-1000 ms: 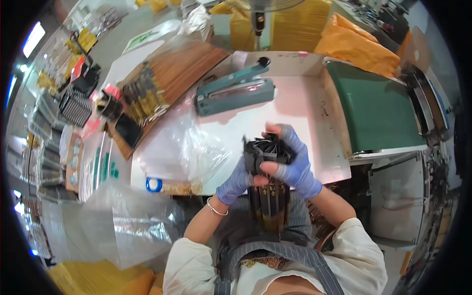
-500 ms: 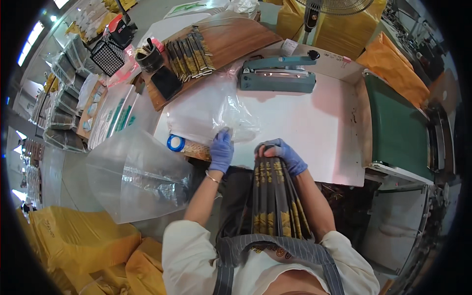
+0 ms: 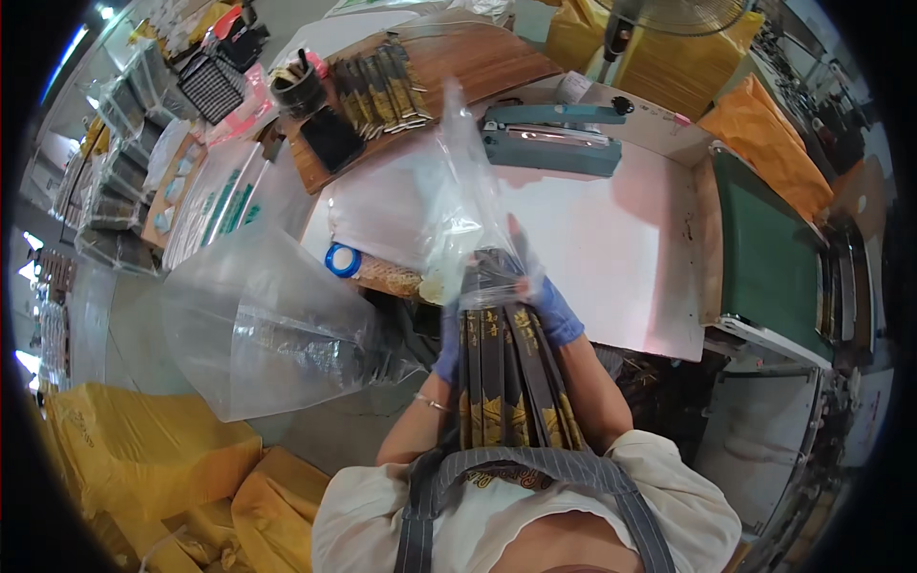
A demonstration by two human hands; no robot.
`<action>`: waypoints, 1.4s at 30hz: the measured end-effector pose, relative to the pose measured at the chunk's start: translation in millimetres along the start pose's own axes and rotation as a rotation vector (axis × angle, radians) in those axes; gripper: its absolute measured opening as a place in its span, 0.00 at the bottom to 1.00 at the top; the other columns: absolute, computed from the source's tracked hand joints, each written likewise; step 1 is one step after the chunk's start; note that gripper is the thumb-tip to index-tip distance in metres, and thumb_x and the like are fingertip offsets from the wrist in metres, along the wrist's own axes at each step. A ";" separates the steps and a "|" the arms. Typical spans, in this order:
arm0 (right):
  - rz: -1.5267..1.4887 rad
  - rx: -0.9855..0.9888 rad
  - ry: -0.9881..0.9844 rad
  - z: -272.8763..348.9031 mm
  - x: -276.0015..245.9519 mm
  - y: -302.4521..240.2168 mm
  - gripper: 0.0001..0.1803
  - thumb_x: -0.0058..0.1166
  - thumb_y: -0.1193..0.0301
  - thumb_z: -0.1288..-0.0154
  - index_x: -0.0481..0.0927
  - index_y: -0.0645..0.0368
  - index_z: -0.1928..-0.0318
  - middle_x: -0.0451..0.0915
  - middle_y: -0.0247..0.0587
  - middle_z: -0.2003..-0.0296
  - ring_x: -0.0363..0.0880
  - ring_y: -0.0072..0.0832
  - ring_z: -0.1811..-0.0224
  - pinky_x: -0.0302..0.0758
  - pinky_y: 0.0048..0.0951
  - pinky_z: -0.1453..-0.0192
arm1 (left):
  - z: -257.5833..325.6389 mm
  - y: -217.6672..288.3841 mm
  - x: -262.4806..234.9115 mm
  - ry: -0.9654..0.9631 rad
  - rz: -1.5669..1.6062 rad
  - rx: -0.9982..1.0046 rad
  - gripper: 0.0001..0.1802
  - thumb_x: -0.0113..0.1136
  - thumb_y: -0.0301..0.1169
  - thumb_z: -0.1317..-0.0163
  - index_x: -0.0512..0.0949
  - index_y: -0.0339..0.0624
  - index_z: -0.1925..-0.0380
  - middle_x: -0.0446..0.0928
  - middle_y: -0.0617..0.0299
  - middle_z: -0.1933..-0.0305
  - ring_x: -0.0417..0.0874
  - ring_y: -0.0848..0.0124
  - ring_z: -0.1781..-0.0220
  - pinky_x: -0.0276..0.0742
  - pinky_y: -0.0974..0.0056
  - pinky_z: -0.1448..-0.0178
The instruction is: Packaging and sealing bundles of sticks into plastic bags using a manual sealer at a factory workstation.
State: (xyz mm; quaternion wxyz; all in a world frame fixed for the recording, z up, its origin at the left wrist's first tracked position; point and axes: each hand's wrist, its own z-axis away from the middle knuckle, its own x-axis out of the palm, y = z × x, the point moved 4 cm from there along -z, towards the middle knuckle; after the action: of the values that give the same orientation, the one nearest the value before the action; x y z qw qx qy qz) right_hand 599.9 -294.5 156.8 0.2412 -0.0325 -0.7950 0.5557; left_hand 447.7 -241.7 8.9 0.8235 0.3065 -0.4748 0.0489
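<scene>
Far left, I log yellow sacks [image 3: 134, 458] heaped on the floor, and above them a large clear plastic bag [image 3: 258, 325], puffed open and standing beside the table.

Next, a blue tape roll [image 3: 341, 260] lies at the near edge of the white table [image 3: 611, 248], just beside a brown patterned strip.

My left hand [image 3: 449, 339] — blue-gloved — sits against the left side of the bundle of dark flat packets [image 3: 506, 382]; most of it is hidden behind the bundle, so I cannot tell how far its fingers are curled, only that it touches the packets.

The bundle itself stands upright between my two forearms, gold-printed at its lower end, its top end pushed into the mouth of a small clear bag [image 3: 468, 210] that rises tilted over the table.

My right hand [image 3: 544, 301], also gloved, has its fingers wrapped round the bundle's top right through the film, closed on both packets and bag.

Behind, on the table — a teal heat sealer [image 3: 549, 143], and left of it a wooden board [image 3: 430, 76] carrying rows of more dark packets.

Far right, a green conveyor belt [image 3: 769, 258].
</scene>
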 end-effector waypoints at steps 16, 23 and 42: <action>-0.384 0.673 0.721 219.8 14.7 -107.5 0.31 0.32 0.49 0.28 0.65 0.64 0.40 0.73 0.40 0.50 0.69 0.24 0.47 0.63 0.24 0.39 | 7.6 -40.5 -0.9 -0.452 -0.766 -0.243 0.17 0.54 0.28 0.39 0.74 0.36 0.50 0.79 0.58 0.58 0.81 0.71 0.60 0.77 0.68 0.58; 1.627 -0.075 -0.069 57.8 -65.0 -158.3 0.11 0.54 0.72 0.44 0.72 0.63 0.61 0.75 0.50 0.69 0.75 0.49 0.68 0.71 0.43 0.66 | -28.6 91.8 259.9 -0.491 -1.973 0.503 0.18 0.49 0.17 0.49 0.74 0.24 0.56 0.78 0.53 0.82 0.80 0.63 0.82 0.79 0.64 0.72; 1.902 -0.628 0.377 -0.1 11.9 -219.4 0.13 0.58 0.71 0.49 0.75 0.62 0.63 0.75 0.47 0.64 0.75 0.41 0.62 0.73 0.36 0.66 | 14.6 121.6 339.1 -0.646 -1.086 0.652 0.03 0.61 0.23 0.45 0.80 0.36 0.71 0.79 0.64 0.70 0.79 0.79 0.71 0.77 0.74 0.66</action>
State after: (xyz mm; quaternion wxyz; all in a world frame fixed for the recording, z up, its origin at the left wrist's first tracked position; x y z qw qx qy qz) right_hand 636.9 -374.0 358.3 -0.1986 -0.7997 -0.4986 0.2692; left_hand 576.1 -223.0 345.3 0.4159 0.7298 -0.4365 -0.3224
